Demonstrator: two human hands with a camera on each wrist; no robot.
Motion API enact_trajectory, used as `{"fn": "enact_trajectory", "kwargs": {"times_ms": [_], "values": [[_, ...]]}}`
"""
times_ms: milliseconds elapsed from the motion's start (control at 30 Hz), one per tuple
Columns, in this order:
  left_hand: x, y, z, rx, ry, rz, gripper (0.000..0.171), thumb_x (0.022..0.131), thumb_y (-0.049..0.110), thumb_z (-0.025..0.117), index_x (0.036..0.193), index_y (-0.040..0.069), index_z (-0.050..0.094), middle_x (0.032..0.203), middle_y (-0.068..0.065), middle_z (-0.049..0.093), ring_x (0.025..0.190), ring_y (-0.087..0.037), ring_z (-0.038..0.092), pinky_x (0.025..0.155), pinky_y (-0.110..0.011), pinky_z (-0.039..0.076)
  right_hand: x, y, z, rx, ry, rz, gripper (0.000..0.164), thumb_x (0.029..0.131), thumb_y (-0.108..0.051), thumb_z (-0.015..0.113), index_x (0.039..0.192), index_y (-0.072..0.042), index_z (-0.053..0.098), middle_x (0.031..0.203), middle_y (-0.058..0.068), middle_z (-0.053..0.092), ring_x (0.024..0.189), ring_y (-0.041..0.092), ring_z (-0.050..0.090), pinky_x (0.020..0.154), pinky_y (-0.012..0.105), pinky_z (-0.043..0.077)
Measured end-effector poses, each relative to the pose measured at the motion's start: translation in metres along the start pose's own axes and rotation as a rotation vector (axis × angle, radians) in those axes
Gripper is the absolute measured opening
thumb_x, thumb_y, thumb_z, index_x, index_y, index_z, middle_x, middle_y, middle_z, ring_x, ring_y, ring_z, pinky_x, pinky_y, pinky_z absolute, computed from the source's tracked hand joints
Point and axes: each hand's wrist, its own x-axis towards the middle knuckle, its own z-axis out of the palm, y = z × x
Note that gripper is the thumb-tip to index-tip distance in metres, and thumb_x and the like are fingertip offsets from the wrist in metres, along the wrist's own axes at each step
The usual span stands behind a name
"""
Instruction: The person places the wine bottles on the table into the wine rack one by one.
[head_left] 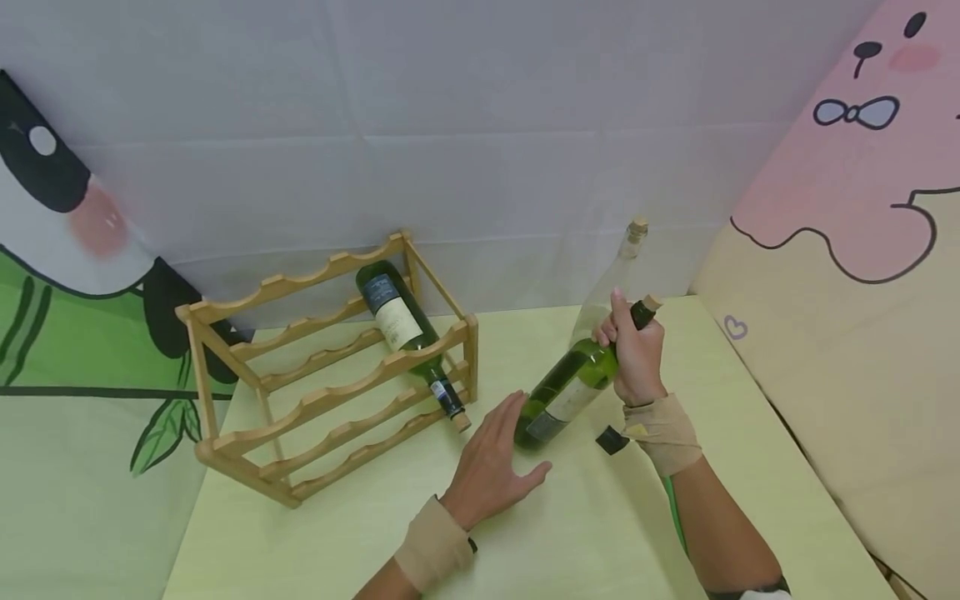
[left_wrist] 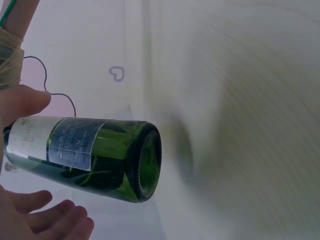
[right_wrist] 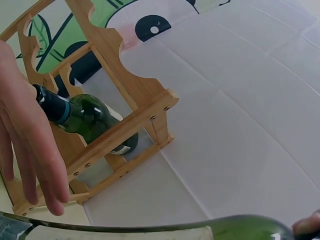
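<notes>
My right hand (head_left: 640, 350) grips a green wine bottle (head_left: 573, 383) by its neck and shoulder. That bottle is corked, with a white and dark-blue label; it tilts, base toward lower left, raised off the table. My left hand (head_left: 491, 458) is beside the base, fingers extended and thumb spread. In the left wrist view its fingers (left_wrist: 60, 220) and thumb stand apart from the glass. Behind the right hand rises a clear corked bottle (head_left: 602, 287), partly hidden. Another green bottle (head_left: 401, 321) lies in the wooden rack (head_left: 322, 408), cork pointing toward me.
The rack stands at the table's left, near the back wall cloth (head_left: 480, 167); its other upper notches hold no bottles. A small black object (head_left: 611, 440) appears beside the right wrist. The pale table (head_left: 570, 550) extends in front of the rack.
</notes>
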Motion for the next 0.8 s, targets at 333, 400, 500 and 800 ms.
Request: {"fn": "enact_trajectory", "kwargs": {"times_ms": [333, 400, 500, 800], "values": [[0.005, -0.002, 0.007, -0.028, -0.071, -0.090, 0.101, 0.080, 0.058, 0.071, 0.155, 0.005, 0.029, 0.153, -0.007, 0.034, 0.134, -0.023, 0.042, 0.101, -0.037, 0.039, -0.008, -0.005, -0.001, 0.033, -0.020, 0.062, 0.048, 0.099, -0.034, 0.061, 0.066, -0.010, 0.036, 0.060, 0.001, 0.035, 0.053, 0.012, 0.040, 0.062, 0.027, 0.044], [0.007, -0.003, 0.009, -0.043, -0.080, -0.106, 0.102, 0.079, 0.059, 0.072, 0.155, 0.007, 0.028, 0.153, -0.006, 0.035, 0.132, -0.022, 0.043, 0.099, -0.037, 0.041, -0.009, -0.006, -0.001, 0.049, -0.029, 0.075, 0.047, 0.099, -0.034, 0.060, 0.066, -0.010, 0.036, 0.060, 0.001, 0.035, 0.053, 0.012, 0.040, 0.062, 0.027, 0.044], [0.008, -0.004, 0.011, -0.058, -0.092, -0.124, 0.104, 0.077, 0.061, 0.072, 0.155, 0.009, 0.027, 0.152, -0.004, 0.035, 0.129, -0.021, 0.045, 0.096, -0.037, 0.043, -0.009, -0.007, -0.002, 0.069, -0.044, 0.084, 0.047, 0.099, -0.033, 0.059, 0.066, -0.010, 0.036, 0.061, 0.000, 0.035, 0.053, 0.012, 0.040, 0.062, 0.027, 0.044], [0.005, -0.007, 0.017, -0.111, -0.100, -0.172, 0.104, 0.073, 0.062, 0.075, 0.154, 0.015, 0.029, 0.148, 0.001, 0.037, 0.120, -0.016, 0.048, 0.090, -0.035, 0.045, -0.012, -0.005, -0.003, 0.120, -0.084, 0.101, 0.047, 0.101, -0.030, 0.058, 0.065, -0.011, 0.034, 0.061, 0.000, 0.034, 0.053, 0.012, 0.037, 0.061, 0.026, 0.042]]}}
